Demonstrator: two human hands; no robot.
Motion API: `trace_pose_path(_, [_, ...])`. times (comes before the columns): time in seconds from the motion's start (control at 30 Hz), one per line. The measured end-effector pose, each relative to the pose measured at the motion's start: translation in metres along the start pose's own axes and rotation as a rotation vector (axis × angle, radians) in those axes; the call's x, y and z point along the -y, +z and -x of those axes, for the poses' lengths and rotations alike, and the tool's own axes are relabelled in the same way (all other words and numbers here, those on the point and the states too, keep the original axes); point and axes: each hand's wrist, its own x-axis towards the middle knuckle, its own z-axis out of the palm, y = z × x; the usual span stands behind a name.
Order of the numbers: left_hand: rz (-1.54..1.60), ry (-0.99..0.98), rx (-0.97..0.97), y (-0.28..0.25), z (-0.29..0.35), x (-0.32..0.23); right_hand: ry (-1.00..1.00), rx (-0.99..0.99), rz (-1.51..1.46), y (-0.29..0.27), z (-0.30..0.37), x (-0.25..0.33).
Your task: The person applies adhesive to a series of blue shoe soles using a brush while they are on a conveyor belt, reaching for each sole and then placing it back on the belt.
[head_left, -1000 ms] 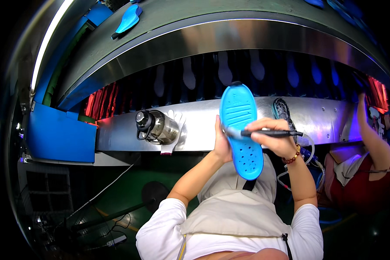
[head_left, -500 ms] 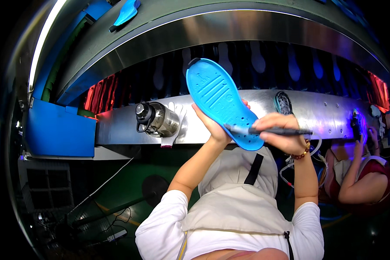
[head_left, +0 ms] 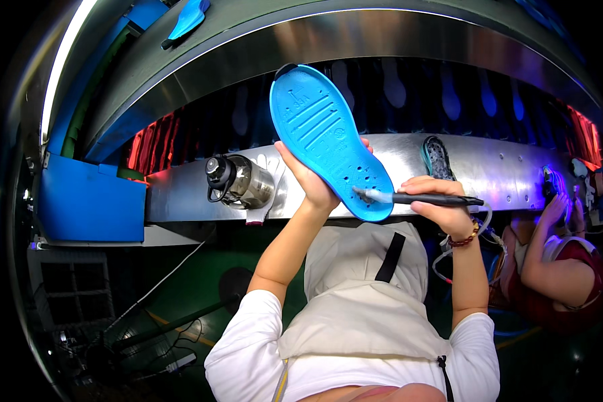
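A bright blue shoe sole (head_left: pixel 318 130) with raised bars, small holes and a black tip at its far end is tilted up before me. My left hand (head_left: pixel 309 179) is closed around its left and under side, with fingertips showing past the right edge. My right hand (head_left: pixel 441 203) pinches a black-handled brush (head_left: pixel 415 199) with pale, dark-tipped bristles. The handle lies nearly level, pointing left. The bristles are over the holed near end of the sole and appear to touch it.
A metal ledge (head_left: pixel 489 167) holds a drinking bottle (head_left: pixel 251 186), a white glove (head_left: pixel 266 204) and a dark patterned shoe piece (head_left: pixel 438 159). Beyond is a belt (head_left: pixel 261 19) carrying another blue sole (head_left: pixel 186 21). A blue box (head_left: pixel 94 201) stands left; another person (head_left: pixel 559 268) works at right.
The sole and my left hand have shifted up and left. The brush has turned more level, its bristles staying around the sole's holed end.
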Motion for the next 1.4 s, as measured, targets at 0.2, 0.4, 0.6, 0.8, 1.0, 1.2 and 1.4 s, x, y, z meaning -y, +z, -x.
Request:
trace_pose_path(0.2, [-0.028,0.03,0.182,-0.003,-0.004,-0.007,-0.029,0.201,-0.281,-0.004,0.004,-0.008])
trace_pose_path(0.4, [-0.001,-0.084,0.032,0.006,0.011,0.008,0.117,-0.225,-0.87,0.035,0.006,-0.015])
trace_pose_path(0.6, [-0.048,-0.238,0.325,-0.024,0.018,0.007,0.327,0.128,-0.084,0.019,0.009,0.031])
trace_pose_path(0.8, [-0.116,-0.492,0.382,-0.012,0.01,-0.007,-0.05,0.279,0.17,0.01,-0.008,0.029])
trace_pose_path(1.0, [-0.177,-0.835,0.287,-0.022,0.009,-0.018,-0.117,0.522,0.189,-0.008,-0.009,0.054])
trace_pose_path(1.2, [-0.524,-0.811,0.432,-0.014,0.01,-0.028,-0.123,0.555,0.355,-0.013,-0.005,0.049])
trace_pose_path(1.4, [-0.384,-0.815,0.247,-0.031,0.01,-0.032,-0.149,0.362,0.315,-0.014,0.0,0.031])
